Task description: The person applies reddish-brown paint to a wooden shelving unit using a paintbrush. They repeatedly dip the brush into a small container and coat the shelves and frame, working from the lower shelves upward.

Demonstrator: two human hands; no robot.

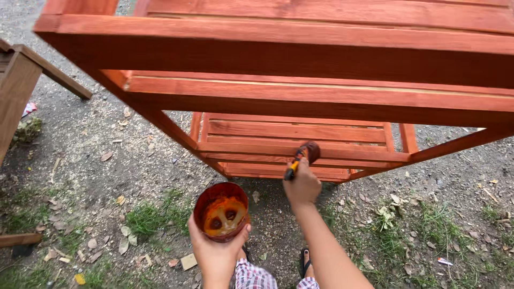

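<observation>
Below the reddish-brown wooden shelf unit (300, 80), the person's two bare arms reach forward over the ground. Their right hand (302, 184) is raised at the end of an outstretched forearm, fingers clamped around the orange handle of a paintbrush (301, 158); the brush's dark head rests against a front slat of the lower shelf (294, 142), and the handle slants down and to the left into the fist. Lower and nearer the body, the left hand (217, 251) cups a small round container (221, 211) from underneath, fingers wrapped up its sides with the thumb along the right edge. That container is held level, well apart from the shelf, and its inside is coated with orange-brown stain pooled at the bottom.

The shelf unit stands on bare grey dirt (134, 155) strewn with dry leaves, wood chips and small scraps, with patches of short grass (144, 217) near the person's feet. A sandalled foot (305, 259) and a bit of checked cloth (251, 275) show at the bottom edge. At the far left stands part of another, darker wooden piece (21, 80).
</observation>
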